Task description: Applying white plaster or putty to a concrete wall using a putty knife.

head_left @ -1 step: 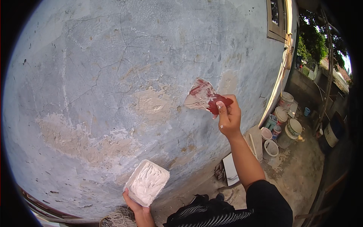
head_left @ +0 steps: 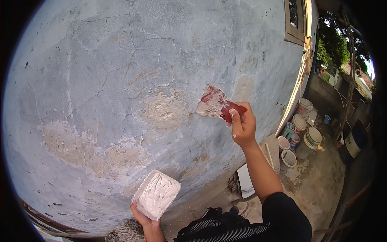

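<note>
My right hand (head_left: 242, 123) grips a red putty knife (head_left: 214, 103) smeared with pale filler, held out toward the cracked pale blue wall (head_left: 96, 60). The blade is just right of a rough beige patch (head_left: 161, 111); whether it touches the wall I cannot tell. A smaller patch (head_left: 244, 86) lies above my hand, and a long patch (head_left: 80, 149) spreads at lower left. Low in the view, my left hand (head_left: 146, 218) holds a white rectangular tub (head_left: 157, 191) of white paste, its fingers around the edge.
A window (head_left: 294, 20) is at upper right. Several buckets (head_left: 313, 137), a blue cup (head_left: 327, 119) and a dark drum (head_left: 353, 142) stand on the concrete ground (head_left: 306, 177) at right. White boards (head_left: 245, 181) and coiled rope (head_left: 125, 234) lie near the wall's foot. A pole (head_left: 348, 80) rises at right.
My right hand and the putty knife have shifted very slightly to the left. My left hand and the tub look the same.
</note>
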Available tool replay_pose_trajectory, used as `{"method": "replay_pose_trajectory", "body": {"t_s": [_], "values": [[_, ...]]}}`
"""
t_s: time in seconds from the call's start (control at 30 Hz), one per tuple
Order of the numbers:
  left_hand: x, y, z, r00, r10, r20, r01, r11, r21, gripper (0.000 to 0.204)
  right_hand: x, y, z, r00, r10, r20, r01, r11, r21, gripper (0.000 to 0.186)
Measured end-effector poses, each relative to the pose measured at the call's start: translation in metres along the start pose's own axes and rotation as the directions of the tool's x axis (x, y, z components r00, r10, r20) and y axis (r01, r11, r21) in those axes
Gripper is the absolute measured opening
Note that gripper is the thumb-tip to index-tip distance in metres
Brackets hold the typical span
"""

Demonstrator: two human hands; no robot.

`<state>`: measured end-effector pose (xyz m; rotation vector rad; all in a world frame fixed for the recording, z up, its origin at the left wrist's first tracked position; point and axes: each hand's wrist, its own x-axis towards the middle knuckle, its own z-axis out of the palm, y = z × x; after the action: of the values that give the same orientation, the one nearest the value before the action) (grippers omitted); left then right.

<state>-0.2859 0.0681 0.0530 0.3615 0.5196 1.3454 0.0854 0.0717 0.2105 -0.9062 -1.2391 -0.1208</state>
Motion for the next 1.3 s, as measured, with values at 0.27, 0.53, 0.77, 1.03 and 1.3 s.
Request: {"method": "replay_pose_trajectory", "body": {"t_s": [0.27,0.53,0.77,1.03,1.3], "values": [[-0.004,-0.005,-0.002,1.000,-0.018,0.005,0.019,1.000,-0.021,0.067,0.003,-0.009,-0.003,0.929,-0.335,0.157,0.366,0.893,-0.262,0.012],[-0.006,-0.005,-0.007,1.000,0.003,0.019,-0.003,1.000,-0.002,0.067,0.017,-0.003,-0.007,0.730,-0.599,0.329,0.677,0.697,-0.234,0.025],[-0.004,-0.010,-0.005,1.000,-0.021,0.004,0.021,1.000,0.000,0.068,-0.015,0.023,0.000,0.982,-0.187,0.026,0.189,0.962,-0.199,0.009],[-0.003,-0.019,0.005,0.997,-0.075,0.024,0.074,0.997,0.013,0.069,-0.049,0.020,0.030,0.966,0.194,-0.170,-0.162,0.969,0.185,0.015],[-0.005,-0.023,0.012,0.993,-0.103,0.053,0.102,0.995,0.019,0.068,-0.062,0.007,0.048,0.859,0.439,-0.265,-0.301,0.850,0.432,0.009]]}}
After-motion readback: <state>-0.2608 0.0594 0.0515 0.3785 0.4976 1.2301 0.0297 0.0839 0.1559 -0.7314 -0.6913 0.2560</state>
